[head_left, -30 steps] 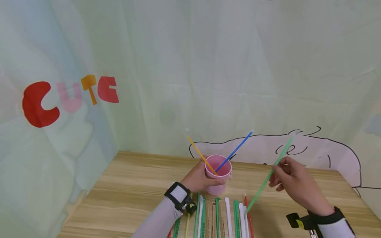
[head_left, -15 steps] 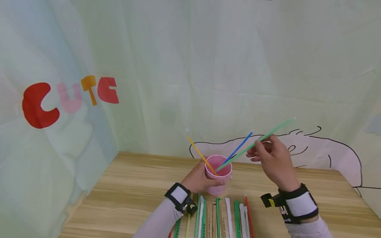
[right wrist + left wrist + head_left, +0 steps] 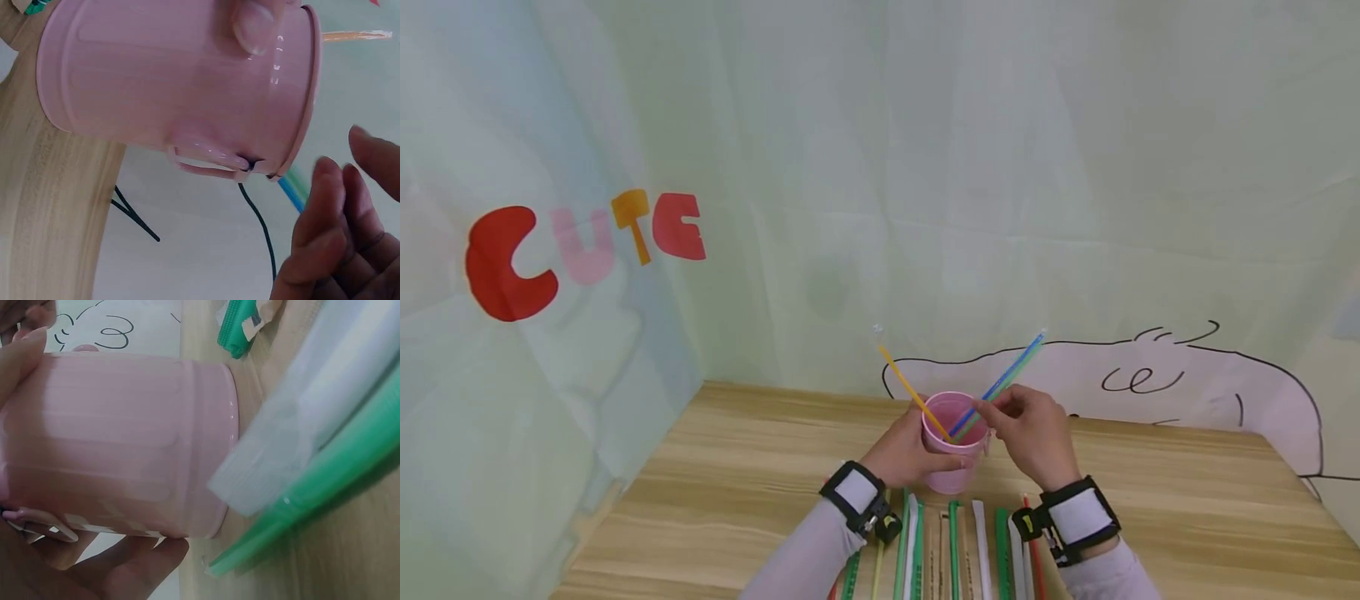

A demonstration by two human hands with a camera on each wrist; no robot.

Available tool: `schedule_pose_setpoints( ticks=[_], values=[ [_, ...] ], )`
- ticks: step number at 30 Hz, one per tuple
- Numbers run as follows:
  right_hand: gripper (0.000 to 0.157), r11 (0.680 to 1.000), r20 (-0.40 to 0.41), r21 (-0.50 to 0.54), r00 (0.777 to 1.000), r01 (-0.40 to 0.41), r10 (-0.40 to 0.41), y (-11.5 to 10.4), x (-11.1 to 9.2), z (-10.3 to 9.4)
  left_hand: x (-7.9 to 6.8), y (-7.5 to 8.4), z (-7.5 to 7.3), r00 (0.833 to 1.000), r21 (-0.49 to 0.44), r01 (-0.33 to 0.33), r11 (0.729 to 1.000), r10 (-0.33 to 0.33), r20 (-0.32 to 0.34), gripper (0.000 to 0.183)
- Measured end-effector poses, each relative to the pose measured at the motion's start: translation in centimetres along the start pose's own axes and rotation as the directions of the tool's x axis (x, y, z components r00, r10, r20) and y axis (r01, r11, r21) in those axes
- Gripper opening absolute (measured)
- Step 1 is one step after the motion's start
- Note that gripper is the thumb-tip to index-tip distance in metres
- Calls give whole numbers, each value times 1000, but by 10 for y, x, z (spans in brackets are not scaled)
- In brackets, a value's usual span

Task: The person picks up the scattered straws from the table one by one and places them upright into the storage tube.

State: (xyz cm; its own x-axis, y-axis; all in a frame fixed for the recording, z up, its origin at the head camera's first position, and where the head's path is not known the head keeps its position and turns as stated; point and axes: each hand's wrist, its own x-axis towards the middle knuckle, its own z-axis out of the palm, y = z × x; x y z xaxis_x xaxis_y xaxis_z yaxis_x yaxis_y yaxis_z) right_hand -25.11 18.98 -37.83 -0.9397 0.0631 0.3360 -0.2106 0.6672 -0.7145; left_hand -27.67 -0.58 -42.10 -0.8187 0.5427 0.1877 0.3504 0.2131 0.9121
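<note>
A small pink metal bucket (image 3: 950, 481) stands upright on the table. My left hand (image 3: 897, 448) grips it from the left, the thumb across its front. An orange straw (image 3: 904, 379) leans left out of the bucket. A blue straw (image 3: 1013, 367) and a green straw (image 3: 1030, 357) lean right, side by side. My right hand (image 3: 1036, 431) is at the bucket's right rim, close to these two straws. In the right wrist view its thumb and fingers (image 3: 322, 194) are apart, with nothing pinched between them. The bucket's small side handle (image 3: 209, 164) shows there too.
In front of the bucket lies a row of several wrapped straws, among them a green one (image 3: 955, 550), a white one (image 3: 982, 550) and a red one (image 3: 1037, 562). The wooden table (image 3: 737, 483) meets a printed cloth backdrop (image 3: 820, 250) at its back edge.
My right hand has carried the green straw left to the bucket, and the straw now leans in it beside the blue one. The right fingers have let go. The left hand keeps its grip.
</note>
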Motion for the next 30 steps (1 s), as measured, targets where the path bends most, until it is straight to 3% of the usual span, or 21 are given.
schedule_pose_setpoints(
  ticks=[4,12,16,21,24,30],
  values=[
    [38,999,-33,-15,999,-38,37,6,-2,1,0,5,-1,1000,-4,0,1000,0,11,74],
    [51,993,-21,89,997,-73,75,10,-3,-4,3,-2,0,1000,1,-2,1000,2,-6,75],
    [68,981,67,148,991,-124,115,15,-4,-3,10,-18,2,1000,7,2,1000,-2,-9,75],
    [100,977,247,173,965,-128,83,25,-5,6,13,-31,5,1000,35,17,999,-16,-20,78],
    [100,977,303,183,952,-107,47,30,-8,13,12,-32,5,1000,38,25,999,-25,-17,81],
    [92,949,321,295,947,-113,13,29,-11,27,10,-31,5,998,72,61,996,-59,-35,84]
  ],
)
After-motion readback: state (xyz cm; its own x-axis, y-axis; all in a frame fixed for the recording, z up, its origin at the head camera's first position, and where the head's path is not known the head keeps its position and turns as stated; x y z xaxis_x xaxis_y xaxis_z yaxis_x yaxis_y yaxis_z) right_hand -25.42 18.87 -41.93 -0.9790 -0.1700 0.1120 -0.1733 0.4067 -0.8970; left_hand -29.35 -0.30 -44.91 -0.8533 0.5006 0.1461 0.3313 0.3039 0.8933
